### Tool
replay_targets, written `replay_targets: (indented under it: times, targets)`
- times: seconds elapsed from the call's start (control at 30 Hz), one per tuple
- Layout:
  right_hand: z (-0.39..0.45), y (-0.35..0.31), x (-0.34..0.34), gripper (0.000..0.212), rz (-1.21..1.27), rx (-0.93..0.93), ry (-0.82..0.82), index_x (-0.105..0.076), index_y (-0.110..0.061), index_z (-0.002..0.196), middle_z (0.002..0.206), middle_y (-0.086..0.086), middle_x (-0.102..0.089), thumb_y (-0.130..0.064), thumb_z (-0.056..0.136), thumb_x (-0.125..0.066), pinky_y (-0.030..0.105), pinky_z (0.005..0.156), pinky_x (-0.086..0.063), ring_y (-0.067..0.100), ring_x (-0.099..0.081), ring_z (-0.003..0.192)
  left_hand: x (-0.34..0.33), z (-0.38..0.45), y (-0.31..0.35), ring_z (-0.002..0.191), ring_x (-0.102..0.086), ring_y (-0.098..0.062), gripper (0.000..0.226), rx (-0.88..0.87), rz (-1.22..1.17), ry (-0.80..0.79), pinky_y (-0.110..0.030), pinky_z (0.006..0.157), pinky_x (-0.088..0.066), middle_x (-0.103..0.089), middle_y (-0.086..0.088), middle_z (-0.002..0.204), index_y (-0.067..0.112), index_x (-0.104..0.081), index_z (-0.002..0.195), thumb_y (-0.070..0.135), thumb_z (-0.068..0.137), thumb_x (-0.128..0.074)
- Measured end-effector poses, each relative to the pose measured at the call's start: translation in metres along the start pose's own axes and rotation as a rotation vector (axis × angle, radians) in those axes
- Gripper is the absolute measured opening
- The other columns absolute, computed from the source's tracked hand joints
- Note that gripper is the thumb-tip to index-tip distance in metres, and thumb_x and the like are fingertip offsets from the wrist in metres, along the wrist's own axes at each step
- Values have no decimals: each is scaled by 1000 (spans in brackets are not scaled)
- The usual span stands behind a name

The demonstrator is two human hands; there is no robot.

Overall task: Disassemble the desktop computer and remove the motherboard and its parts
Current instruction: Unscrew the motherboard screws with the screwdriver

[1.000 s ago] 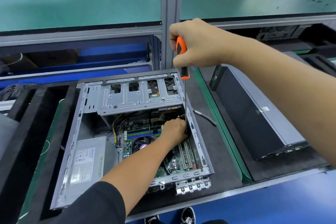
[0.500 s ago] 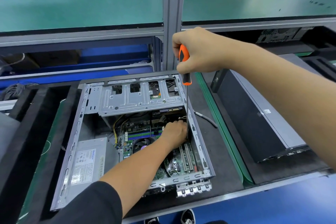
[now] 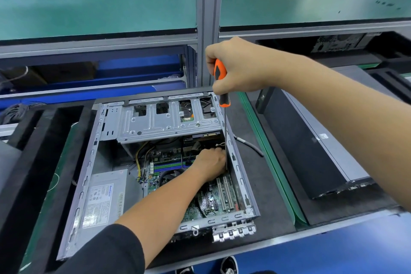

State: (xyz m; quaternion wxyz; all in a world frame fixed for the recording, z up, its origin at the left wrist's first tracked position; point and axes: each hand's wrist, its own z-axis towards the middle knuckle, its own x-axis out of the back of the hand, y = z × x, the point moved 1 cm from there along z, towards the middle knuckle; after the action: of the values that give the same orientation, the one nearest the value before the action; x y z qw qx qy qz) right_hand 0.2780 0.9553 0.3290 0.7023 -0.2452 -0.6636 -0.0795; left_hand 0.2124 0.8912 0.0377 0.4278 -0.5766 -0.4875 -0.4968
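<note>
1. Head view: an open desktop case point(image 3: 93, 176) is laid on its side on a dark mat point(image 3: 262, 196), side panel off, interior exposed.
2. The motherboard point(image 3: 213, 198) is seen seated on the case floor, green, with white slots near the right wall; the lower end is partly hidden by the left forearm.
3. A screwdriver point(image 3: 220, 73) with an orange-and-black handle is gripped in the right hand point(image 3: 235, 66), fingers wrapped fully round the handle. The shaft is held nearly upright, the tip lowered beside the case's right wall.
4. The left hand point(image 3: 211, 162) is placed inside the case, over the board, at the shaft's lower end. Fingers are curled; whether anything is held cannot be told.
5. A grey power supply point(image 3: 104, 200) is noted at the case's left; a metal drive cage point(image 3: 164, 122) spans the far end.
6. A second, closed black computer point(image 3: 311, 155) is lying to the right, well apart.
</note>
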Motion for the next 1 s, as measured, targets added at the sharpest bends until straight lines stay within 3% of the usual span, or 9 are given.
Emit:
replay_targets:
  times: [0.4, 0.57, 0.67, 0.8, 0.9, 1.0]
  targets:
    - [2, -4, 0, 22, -10, 23, -1, -48, -23, 81, 73, -10, -53, -24, 73, -69, 25, 51, -33, 7, -48, 64, 2, 0, -9, 106, -56, -35, 40, -18, -138, -65, -42, 81, -48, -55, -14, 121, 7, -50, 128, 26, 93, -49]
    - [5, -5, -1, 21, -8, 24, -1, -49, -23, 80, 71, -10, -53, -23, 74, -69, 25, 51, -33, 6, -48, 63, 5, -7, -15, 111, -50, -31, 45, -4, -143, -17, -42, 87, -41, -53, -8, 123, 11, -50, 130, 39, 95, -45]
    - [7, -6, -3, 21, -10, 26, -4, -50, -21, 82, 71, -9, -52, -23, 74, -69, 24, 50, -32, 6, -47, 61, 7, -11, -20, 120, -44, -29, 53, 11, -147, -119, -48, 100, -32, -49, -7, 131, 13, -45, 135, 50, 97, -40]
    - [11, -7, -5, 19, -27, 37, 0, -52, -18, 84, 70, -9, -51, -22, 74, -69, 25, 49, -30, 6, -46, 62, 15, -24, -37, 132, -40, -29, 71, 51, -329, -207, -53, 110, -24, -41, -9, 146, 15, -33, 145, 64, 94, -33]
    - [14, -8, -8, 18, -32, 41, 12, -52, -17, 82, 69, -8, -52, -22, 74, -67, 26, 48, -30, 6, -47, 62, 16, -31, -51, 131, -42, -28, 83, 144, -375, -250, -48, 106, -30, -42, -12, 146, 12, -32, 145, 73, 89, -27]
    - [17, -8, -13, 19, -31, 42, 10, -51, -17, 82, 70, -6, -53, -22, 74, -68, 27, 49, -32, 10, -49, 63, 16, -32, -62, 115, -53, -30, 80, 245, -406, -245, -34, 80, -40, -54, -11, 132, 11, -47, 128, 76, 87, -27]
